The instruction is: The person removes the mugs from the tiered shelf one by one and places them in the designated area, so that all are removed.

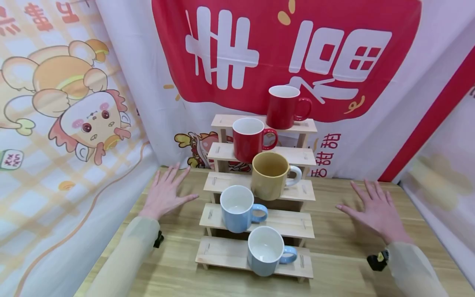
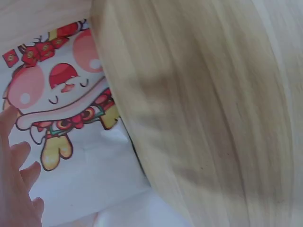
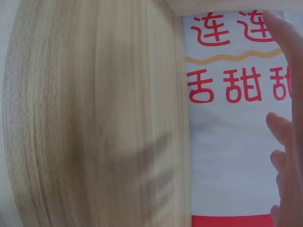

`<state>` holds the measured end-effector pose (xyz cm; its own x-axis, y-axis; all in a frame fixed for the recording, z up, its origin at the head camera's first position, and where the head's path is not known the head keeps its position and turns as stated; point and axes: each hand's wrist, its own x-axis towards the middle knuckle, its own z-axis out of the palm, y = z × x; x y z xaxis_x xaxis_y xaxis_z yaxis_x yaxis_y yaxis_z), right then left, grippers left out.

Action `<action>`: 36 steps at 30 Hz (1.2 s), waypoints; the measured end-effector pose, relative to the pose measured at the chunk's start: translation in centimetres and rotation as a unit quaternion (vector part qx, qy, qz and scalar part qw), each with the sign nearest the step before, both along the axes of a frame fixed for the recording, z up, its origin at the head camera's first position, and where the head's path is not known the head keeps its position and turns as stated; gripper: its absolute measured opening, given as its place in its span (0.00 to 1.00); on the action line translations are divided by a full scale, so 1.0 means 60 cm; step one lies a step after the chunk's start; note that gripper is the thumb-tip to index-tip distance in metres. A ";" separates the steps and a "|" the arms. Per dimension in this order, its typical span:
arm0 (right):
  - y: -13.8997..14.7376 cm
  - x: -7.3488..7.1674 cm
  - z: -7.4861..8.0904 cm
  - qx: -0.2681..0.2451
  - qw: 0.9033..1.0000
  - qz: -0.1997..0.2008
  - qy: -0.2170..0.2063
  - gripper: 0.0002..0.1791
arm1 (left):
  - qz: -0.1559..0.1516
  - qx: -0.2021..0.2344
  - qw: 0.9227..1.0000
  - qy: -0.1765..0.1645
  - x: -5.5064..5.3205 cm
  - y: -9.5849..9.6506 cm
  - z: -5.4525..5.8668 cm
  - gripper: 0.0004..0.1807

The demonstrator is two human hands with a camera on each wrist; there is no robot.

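Observation:
My left hand point(image 1: 164, 193) is spread with straight fingers over the table, left of a stepped wooden rack point(image 1: 222, 249). On the other side of the rack my right hand point(image 1: 377, 211) is spread the same way, holding nothing. Five steps carry mugs: a red mug point(image 1: 281, 109) on top, another red mug point(image 1: 246, 142) below it, then a yellow mug point(image 1: 268, 179) with a white handle. Lower down stand a light blue mug point(image 1: 235, 214) and, on the bottom step, a second light blue mug point(image 1: 262, 260). All are upright, handles to the right. Both wrist views show fingers above bare wood.
The wood-grain table point(image 1: 170, 255) reaches back to a white cloth point(image 1: 371, 144) with a large red print. A patterned cloth point(image 1: 74, 198) hangs along the left side, and another cloth point(image 1: 441, 198) closes off the right.

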<state>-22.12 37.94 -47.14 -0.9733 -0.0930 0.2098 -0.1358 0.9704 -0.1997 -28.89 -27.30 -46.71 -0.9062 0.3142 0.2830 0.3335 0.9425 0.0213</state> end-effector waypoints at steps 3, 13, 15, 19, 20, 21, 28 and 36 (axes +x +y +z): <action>-0.002 0.001 0.007 -0.006 1.000 0.003 0.007 0.56 | -0.006 0.018 1.000 0.005 0.006 0.006 0.005 0.56; -0.014 0.008 0.064 -0.047 0.998 -0.012 0.035 0.57 | -0.005 0.235 0.970 -0.066 0.056 0.046 0.031 0.51; -0.021 0.012 0.081 -0.055 0.997 -0.011 0.043 0.56 | -0.001 0.285 0.955 -0.087 0.070 0.056 0.036 0.51; -0.039 0.020 0.120 -0.075 0.996 -0.003 0.058 0.55 | -0.005 0.357 0.926 -0.120 0.097 0.074 0.039 0.49; -0.044 0.022 0.129 -0.080 0.995 0.000 0.062 0.55 | -0.005 0.372 0.920 -0.125 0.104 0.077 0.038 0.49; -0.049 0.024 0.138 -0.085 0.994 0.002 0.065 0.55 | -0.006 0.386 0.913 -0.131 0.110 0.081 0.037 0.49; -0.086 0.042 0.182 -0.135 0.987 0.024 0.083 0.53 | -0.011 0.453 0.877 -0.160 0.149 0.103 0.022 0.50; -0.122 0.059 0.214 -0.223 0.966 0.056 0.120 0.45 | -0.014 0.488 0.855 -0.175 0.168 0.120 0.001 0.49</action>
